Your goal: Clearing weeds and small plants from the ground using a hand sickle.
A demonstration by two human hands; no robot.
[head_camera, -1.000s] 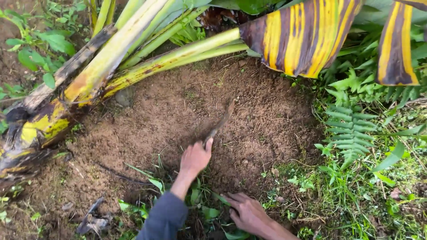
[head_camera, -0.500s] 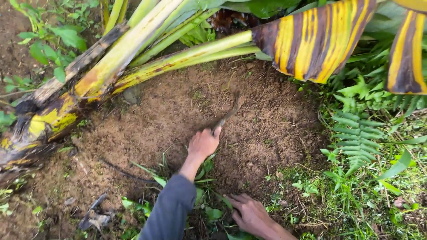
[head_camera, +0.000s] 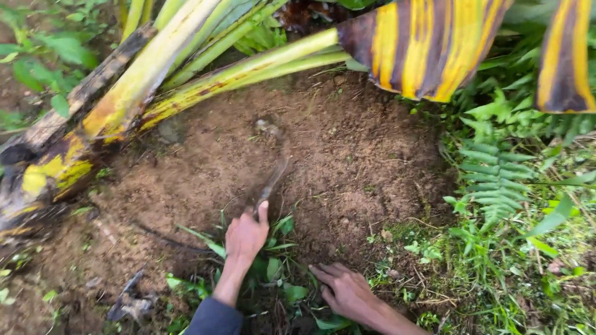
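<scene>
My left hand grips the handle of a small digging tool, thumb along it. The tool's blade is blurred with motion and points away from me over a patch of loose brown soil. My right hand rests flat on the ground beside a clump of small green weeds, fingers pointing left towards them. The weeds grow between the two hands at the near edge of the soil patch. A dark sleeve covers my left forearm.
Thick yellow-green banana stalks lie across the far left. A yellow and dark striped dying leaf hangs at top right. Ferns and grass border the soil on the right. A dark scrap lies at lower left.
My left hand has drawn back towards me with the tool, and the blade now sweeps over the soil in a blur. The right hand has stayed on the ground.
</scene>
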